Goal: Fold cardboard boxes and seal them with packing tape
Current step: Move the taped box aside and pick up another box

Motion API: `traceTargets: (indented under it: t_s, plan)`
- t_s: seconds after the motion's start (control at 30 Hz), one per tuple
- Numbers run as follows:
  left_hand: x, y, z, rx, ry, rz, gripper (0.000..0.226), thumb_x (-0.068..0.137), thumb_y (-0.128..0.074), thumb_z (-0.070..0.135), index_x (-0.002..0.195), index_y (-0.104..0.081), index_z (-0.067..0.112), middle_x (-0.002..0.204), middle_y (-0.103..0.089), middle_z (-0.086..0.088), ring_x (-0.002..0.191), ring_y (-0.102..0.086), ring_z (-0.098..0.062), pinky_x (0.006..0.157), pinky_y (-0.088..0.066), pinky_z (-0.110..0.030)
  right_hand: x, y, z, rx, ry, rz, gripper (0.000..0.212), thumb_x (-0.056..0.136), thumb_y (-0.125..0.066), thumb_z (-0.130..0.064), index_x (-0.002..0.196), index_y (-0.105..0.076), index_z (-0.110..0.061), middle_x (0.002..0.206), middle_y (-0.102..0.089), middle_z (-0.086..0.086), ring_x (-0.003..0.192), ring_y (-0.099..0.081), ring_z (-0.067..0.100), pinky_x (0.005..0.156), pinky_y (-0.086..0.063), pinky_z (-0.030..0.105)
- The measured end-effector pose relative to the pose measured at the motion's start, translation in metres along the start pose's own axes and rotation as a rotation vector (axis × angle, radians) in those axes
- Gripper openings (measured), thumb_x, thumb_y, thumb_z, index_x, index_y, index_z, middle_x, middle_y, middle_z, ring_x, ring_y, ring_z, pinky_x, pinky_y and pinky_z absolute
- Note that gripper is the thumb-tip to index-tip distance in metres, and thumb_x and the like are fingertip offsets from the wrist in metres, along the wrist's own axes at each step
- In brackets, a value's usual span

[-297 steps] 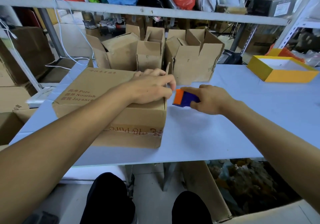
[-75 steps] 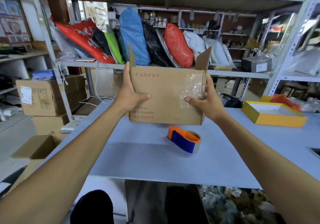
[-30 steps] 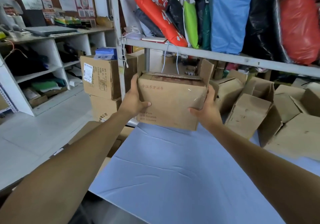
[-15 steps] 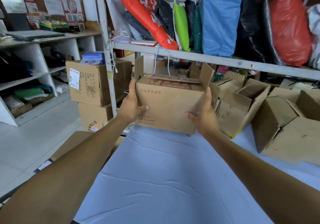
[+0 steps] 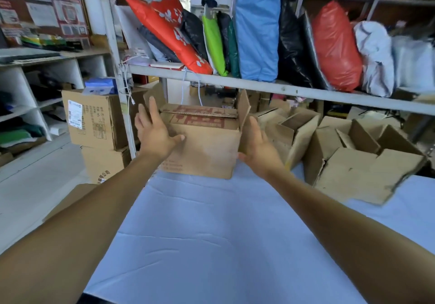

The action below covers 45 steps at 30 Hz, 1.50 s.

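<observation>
Head view: left hand (image 5: 154, 132), right hand (image 5: 257, 148) grip wide, flanking box (image 5: 207, 149) (red print unreadable).

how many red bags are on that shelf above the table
2: a red bag with white flowers leaning at the shelf's left end, and a plain red bag toward the right. Others may be hidden behind.

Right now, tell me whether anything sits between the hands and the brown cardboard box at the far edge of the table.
Nothing visible does. The left hand and the right hand flank the brown cardboard box with fingers straight, right at its sides. The other open cardboard boxes lie off to the right, on the blue-white table.
</observation>
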State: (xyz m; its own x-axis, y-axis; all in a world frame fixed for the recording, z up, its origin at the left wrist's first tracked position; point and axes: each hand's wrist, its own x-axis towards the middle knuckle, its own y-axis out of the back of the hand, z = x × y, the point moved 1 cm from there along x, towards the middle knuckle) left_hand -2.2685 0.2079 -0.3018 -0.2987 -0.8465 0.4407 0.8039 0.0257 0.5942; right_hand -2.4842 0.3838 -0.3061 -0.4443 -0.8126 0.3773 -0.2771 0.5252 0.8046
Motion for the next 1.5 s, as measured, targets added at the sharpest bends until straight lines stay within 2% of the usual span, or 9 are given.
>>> traceTargets:
  t_s: [0.2, 0.43, 0.63, 0.87, 1.03, 1.17, 1.27, 1.37, 1.5]
  plan:
    - [-0.034, -0.003, 0.075, 0.315, -0.149, 0.008, 0.122, 0.077, -0.080, 0.049, 0.158, 0.007, 0.021, 0.164, 0.012, -0.018, 0.150, 0.009, -0.041, 0.121, -0.005, -0.055, -0.021, 0.061, 0.018, -0.090, 0.035, 0.058, 0.096, 0.083, -0.074, -0.025, 0.157, -0.013, -0.017, 0.152, -0.034, 0.012, 0.135, -0.039, 0.032, 0.105, -0.039, 0.040]
    - [-0.090, -0.067, 0.156, 0.324, -0.437, -0.180, 0.100, 0.080, -0.077, 0.044, 0.156, -0.018, 0.017, 0.158, -0.016, -0.017, 0.141, -0.014, -0.038, 0.118, -0.023, -0.046, -0.031, 0.098, 0.037, -0.237, 0.008, 0.030, 0.075, 0.086, -0.067, -0.023, 0.148, -0.027, -0.015, 0.142, -0.045, 0.014, 0.120, -0.050, 0.034, 0.087, -0.048, 0.040]
    - [-0.083, -0.120, 0.189, 0.136, -0.328, -0.523, 0.109, 0.083, -0.073, 0.026, 0.159, 0.004, 0.027, 0.162, 0.001, -0.011, 0.148, -0.004, -0.033, 0.112, -0.031, -0.040, -0.018, 0.097, 0.067, -0.334, -0.048, -0.032, 0.057, 0.088, -0.059, -0.027, 0.139, -0.041, -0.011, 0.137, -0.053, 0.012, 0.130, -0.043, 0.030, 0.098, -0.040, 0.041]
    - [-0.048, -0.167, 0.196, 0.143, -0.292, -0.577, 0.108, 0.084, -0.075, 0.027, 0.157, 0.005, 0.036, 0.164, 0.003, -0.014, 0.150, -0.003, -0.040, 0.120, -0.017, -0.050, 0.018, 0.094, 0.079, -0.438, -0.002, 0.056, 0.034, 0.096, -0.051, -0.027, 0.127, -0.056, -0.013, 0.127, -0.056, 0.009, 0.120, -0.044, 0.031, 0.096, -0.036, 0.040]
    - [-0.052, -0.179, 0.199, 0.070, -0.288, -0.589, 0.106, 0.083, -0.073, 0.023, 0.156, 0.001, 0.042, 0.161, -0.005, -0.014, 0.149, -0.008, -0.036, 0.117, -0.026, -0.046, 0.013, 0.107, 0.096, -0.522, -0.024, 0.047, 0.023, 0.092, -0.047, -0.011, 0.114, -0.055, -0.009, 0.117, -0.061, 0.012, 0.116, -0.046, 0.032, 0.091, -0.037, 0.040]
    - [-0.071, -0.179, 0.206, -0.033, -0.341, -0.681, 0.102, 0.085, -0.072, 0.016, 0.158, -0.004, 0.039, 0.144, -0.043, -0.014, 0.105, -0.055, -0.026, 0.078, -0.043, -0.025, -0.002, 0.140, 0.110, -0.580, -0.042, -0.032, 0.021, 0.089, -0.052, -0.014, 0.109, -0.057, -0.010, 0.113, -0.063, 0.014, 0.111, -0.051, 0.034, 0.083, -0.042, 0.039]
    - [-0.087, -0.181, 0.215, -0.078, -0.378, -0.717, 0.103, 0.083, -0.070, 0.009, 0.156, -0.007, 0.043, 0.141, -0.043, -0.010, 0.078, -0.051, -0.016, 0.059, -0.038, -0.019, -0.015, 0.158, 0.117, -0.573, -0.100, -0.097, 0.023, 0.091, -0.054, -0.024, 0.108, -0.059, -0.010, 0.110, -0.063, 0.017, 0.111, -0.052, 0.035, 0.083, -0.048, 0.043]
    - [-0.089, -0.176, 0.217, -0.092, -0.381, -0.707, 0.101, 0.084, -0.068, 0.007, 0.157, -0.005, 0.040, 0.149, -0.037, -0.010, 0.109, -0.057, -0.024, 0.079, -0.046, -0.024, -0.022, 0.160, 0.120, -0.530, -0.095, -0.048, 0.038, 0.085, -0.059, -0.024, 0.121, -0.057, -0.012, 0.123, -0.054, 0.015, 0.121, -0.042, 0.033, 0.092, -0.047, 0.045]
    - [-0.066, -0.159, 0.202, 0.028, -0.291, -0.543, 0.091, 0.090, -0.066, 0.021, 0.159, -0.006, 0.027, 0.164, -0.007, -0.010, 0.146, -0.025, -0.034, 0.112, -0.036, -0.042, -0.003, 0.131, 0.096, -0.543, 0.033, 0.010, 0.038, 0.090, -0.051, -0.028, 0.124, -0.057, -0.012, 0.127, -0.053, 0.010, 0.123, -0.040, 0.032, 0.092, -0.041, 0.041]
